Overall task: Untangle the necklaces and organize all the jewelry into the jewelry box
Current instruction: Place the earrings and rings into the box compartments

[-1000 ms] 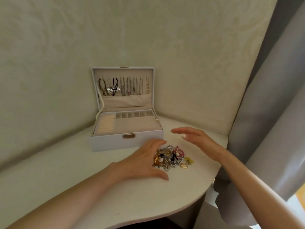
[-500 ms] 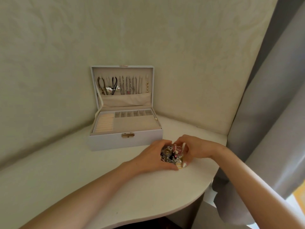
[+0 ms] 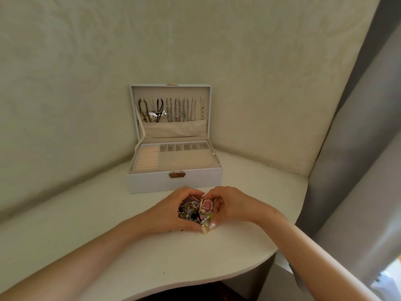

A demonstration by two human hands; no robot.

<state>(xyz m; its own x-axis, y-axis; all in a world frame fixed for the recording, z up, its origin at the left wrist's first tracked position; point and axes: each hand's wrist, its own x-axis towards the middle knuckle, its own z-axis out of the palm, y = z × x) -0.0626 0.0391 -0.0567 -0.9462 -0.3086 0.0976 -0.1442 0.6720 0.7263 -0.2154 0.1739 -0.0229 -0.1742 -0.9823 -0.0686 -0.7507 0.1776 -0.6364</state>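
A white jewelry box (image 3: 152, 181) stands open at the back of the white table, its lid upright. Several necklaces (image 3: 173, 109) hang inside the lid above a beige pocket. The tray holds ring rolls at the left and small compartments along the back. In front of the box lies a pile of mixed jewelry (image 3: 196, 210), silver, dark and pink pieces. My left hand (image 3: 169, 211) cups the pile from the left and my right hand (image 3: 234, 205) cups it from the right, fingers curled around it. Both hands press the pile together between them.
The table (image 3: 86, 224) is a rounded corner top; its front edge curves close below my forearms. Pale walls meet behind the box. A grey curtain (image 3: 358, 148) hangs at the right, beside the table's right edge.
My right hand came down from above the pile and closed on its right side. My left hand curled tighter. The loose pile has been gathered into a compact heap between both hands.
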